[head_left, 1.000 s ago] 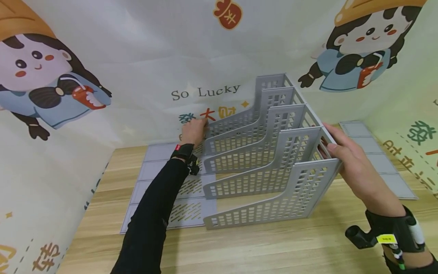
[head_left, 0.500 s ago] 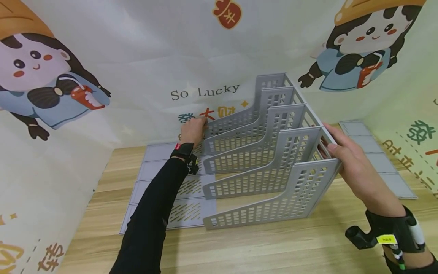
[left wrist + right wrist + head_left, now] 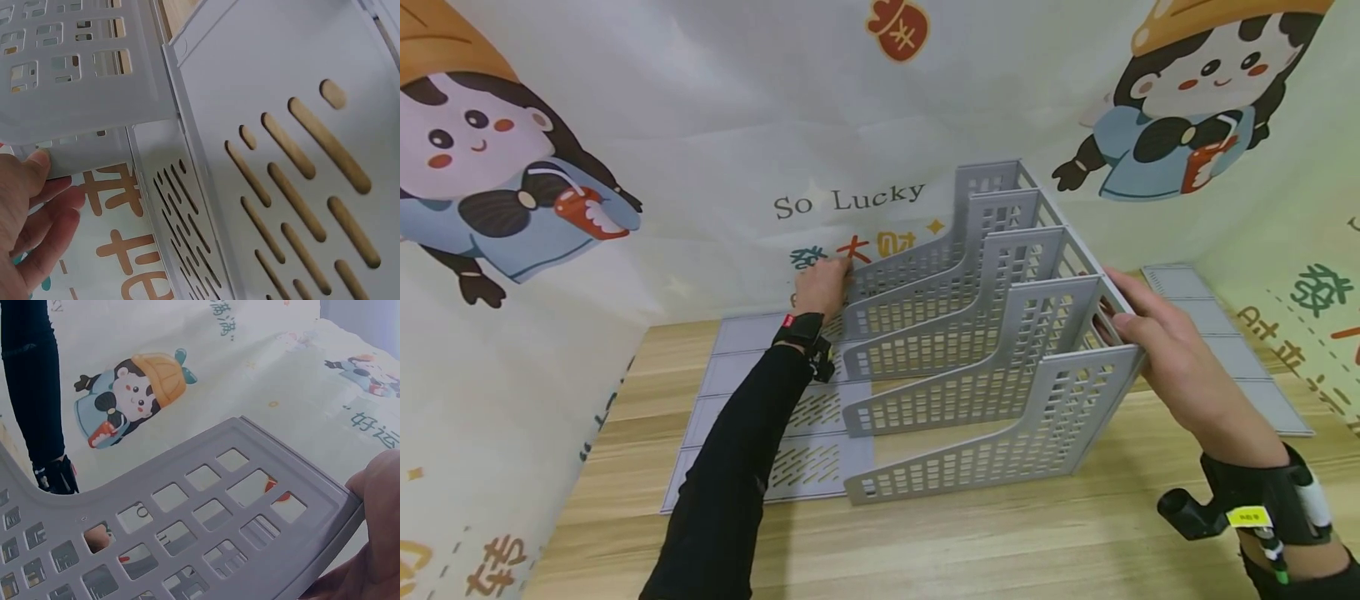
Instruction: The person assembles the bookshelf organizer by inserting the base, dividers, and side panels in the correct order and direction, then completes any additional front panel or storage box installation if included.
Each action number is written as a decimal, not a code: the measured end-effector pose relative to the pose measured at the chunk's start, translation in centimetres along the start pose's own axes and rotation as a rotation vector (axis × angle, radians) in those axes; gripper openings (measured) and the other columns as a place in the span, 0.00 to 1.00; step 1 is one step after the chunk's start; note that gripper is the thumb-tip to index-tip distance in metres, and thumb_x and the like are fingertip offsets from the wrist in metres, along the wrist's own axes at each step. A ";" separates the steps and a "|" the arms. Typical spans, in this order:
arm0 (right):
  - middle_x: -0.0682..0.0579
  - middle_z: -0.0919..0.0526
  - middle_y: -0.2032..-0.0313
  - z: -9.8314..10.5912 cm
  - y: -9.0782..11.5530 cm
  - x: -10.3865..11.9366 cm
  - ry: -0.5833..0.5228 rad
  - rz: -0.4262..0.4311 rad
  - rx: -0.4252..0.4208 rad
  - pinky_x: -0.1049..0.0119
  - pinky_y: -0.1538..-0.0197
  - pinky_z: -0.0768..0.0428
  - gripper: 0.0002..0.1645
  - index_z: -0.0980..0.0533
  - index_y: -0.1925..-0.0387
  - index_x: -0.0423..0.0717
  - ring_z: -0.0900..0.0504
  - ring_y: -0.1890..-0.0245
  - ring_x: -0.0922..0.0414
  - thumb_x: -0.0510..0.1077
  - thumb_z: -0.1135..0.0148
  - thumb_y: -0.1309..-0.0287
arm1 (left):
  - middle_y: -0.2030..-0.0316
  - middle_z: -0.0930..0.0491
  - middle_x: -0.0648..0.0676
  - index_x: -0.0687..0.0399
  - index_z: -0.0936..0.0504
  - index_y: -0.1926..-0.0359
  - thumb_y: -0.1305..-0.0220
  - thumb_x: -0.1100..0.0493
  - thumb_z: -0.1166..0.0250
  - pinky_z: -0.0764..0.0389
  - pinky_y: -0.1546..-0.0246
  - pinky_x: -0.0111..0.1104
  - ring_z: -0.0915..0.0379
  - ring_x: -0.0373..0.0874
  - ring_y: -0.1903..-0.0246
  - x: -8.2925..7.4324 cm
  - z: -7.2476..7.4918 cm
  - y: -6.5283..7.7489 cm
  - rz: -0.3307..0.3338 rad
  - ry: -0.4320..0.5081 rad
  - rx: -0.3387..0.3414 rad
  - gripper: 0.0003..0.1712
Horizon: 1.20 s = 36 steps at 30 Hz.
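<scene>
A grey plastic file rack with several perforated, stepped dividers stands in the middle of the table. My left hand is at the low front end of its farthest divider. In the left wrist view, the thumb and fingers of that hand pinch the divider's edge. My right hand grips the upper back frame at the right, thumb on the near side and some fingers hidden behind it. Beneath the dividers' front ends lies a flat grey slotted panel, also close up in the left wrist view.
Another flat grey panel lies on the wooden table behind the right hand. A printed cloth with cartoon figures and lettering rises at the back and both sides. Table surface shows in front of the rack.
The rack's upper back has shifted very slightly to the left, and my right hand has moved with it. My left hand stays at the farthest divider.
</scene>
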State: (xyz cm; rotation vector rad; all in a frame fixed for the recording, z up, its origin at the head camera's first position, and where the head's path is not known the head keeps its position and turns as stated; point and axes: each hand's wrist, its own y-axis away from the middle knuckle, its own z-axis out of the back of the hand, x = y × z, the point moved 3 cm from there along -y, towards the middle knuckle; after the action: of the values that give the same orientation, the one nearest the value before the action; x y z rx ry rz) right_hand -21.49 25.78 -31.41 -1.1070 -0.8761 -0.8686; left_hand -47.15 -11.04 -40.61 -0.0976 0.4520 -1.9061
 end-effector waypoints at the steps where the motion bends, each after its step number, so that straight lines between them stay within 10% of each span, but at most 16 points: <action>1: 0.43 0.37 0.31 0.0 0.0 0.0 -0.008 0.004 0.001 0.75 0.46 0.27 0.30 0.43 0.23 0.40 0.33 0.38 0.52 0.36 0.64 0.22 | 0.65 0.16 0.60 0.57 0.16 0.60 0.27 0.57 0.36 0.19 0.72 0.52 0.19 0.59 0.69 0.0 0.0 0.0 0.004 0.007 0.003 0.08; 11: 0.48 0.33 0.34 0.0 0.3 -0.3 -0.077 0.008 -0.011 0.73 0.48 0.27 0.30 0.42 0.23 0.42 0.33 0.42 0.50 0.37 0.64 0.22 | 0.63 0.17 0.61 0.62 0.19 0.49 0.22 0.50 0.42 0.20 0.72 0.46 0.21 0.54 0.70 -0.8 2.2 2.0 -0.021 0.064 0.005 0.19; 19: 0.48 0.32 0.35 -0.2 0.2 -0.3 -0.082 0.031 -0.014 0.71 0.49 0.27 0.30 0.41 0.23 0.43 0.33 0.43 0.50 0.36 0.65 0.23 | 0.54 0.18 0.60 0.59 0.20 0.43 0.27 0.51 0.36 0.22 0.58 0.42 0.21 0.52 0.57 -1.8 2.7 4.5 -0.235 0.156 0.348 0.19; 25: 0.47 0.32 0.35 -0.3 0.3 -0.4 -0.084 0.028 -0.013 0.72 0.49 0.27 0.30 0.41 0.23 0.41 0.32 0.43 0.51 0.36 0.65 0.23 | 0.72 0.22 0.52 0.57 0.20 0.67 0.31 0.62 0.32 0.30 0.71 0.39 0.25 0.45 0.73 -2.0 2.4 4.6 -0.276 0.160 0.269 0.06; 36: 0.46 0.34 0.33 -0.4 0.2 -0.2 -0.057 0.018 -0.014 0.73 0.48 0.27 0.30 0.42 0.22 0.42 0.33 0.40 0.51 0.37 0.65 0.22 | 0.71 0.21 0.52 0.54 0.20 0.66 0.31 0.61 0.32 0.29 0.71 0.38 0.24 0.45 0.73 -2.2 2.4 4.6 -0.249 0.131 0.264 0.06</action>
State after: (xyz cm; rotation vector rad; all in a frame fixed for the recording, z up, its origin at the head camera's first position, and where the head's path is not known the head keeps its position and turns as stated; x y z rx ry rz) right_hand -21.33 25.48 -31.71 -1.1551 -0.9074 -0.8324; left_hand -41.59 -11.12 -39.75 0.1518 0.2813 -2.2094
